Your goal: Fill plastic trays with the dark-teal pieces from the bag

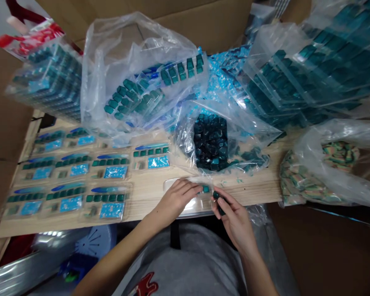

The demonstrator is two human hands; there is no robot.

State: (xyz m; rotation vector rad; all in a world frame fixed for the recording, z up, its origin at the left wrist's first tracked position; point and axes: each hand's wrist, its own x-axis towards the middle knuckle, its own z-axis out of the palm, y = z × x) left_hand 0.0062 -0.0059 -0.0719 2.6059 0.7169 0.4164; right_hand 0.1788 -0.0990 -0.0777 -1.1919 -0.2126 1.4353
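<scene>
My left hand (175, 200) lies over a clear plastic blister tray (188, 209) at the table's front edge, its fingertips against a small teal piece (206, 189). Whether those fingers grip the piece, I cannot tell. My right hand (234, 220) pinches a dark teal piece (218, 201) between thumb and fingers, close to my left fingertips. Part of that piece is hidden by my fingers. A loose strip of clear film (200, 179) lies across the far side of the tray.
Filled blister packs (106, 201) with teal pieces and blue cards lie in rows on the wooden table (148, 193). Plastic bags (211, 142) of teal pieces stand behind, and a bag of multicoloured pieces (317, 172) sits right. Cardboard box flaps (3, 107) border the view.
</scene>
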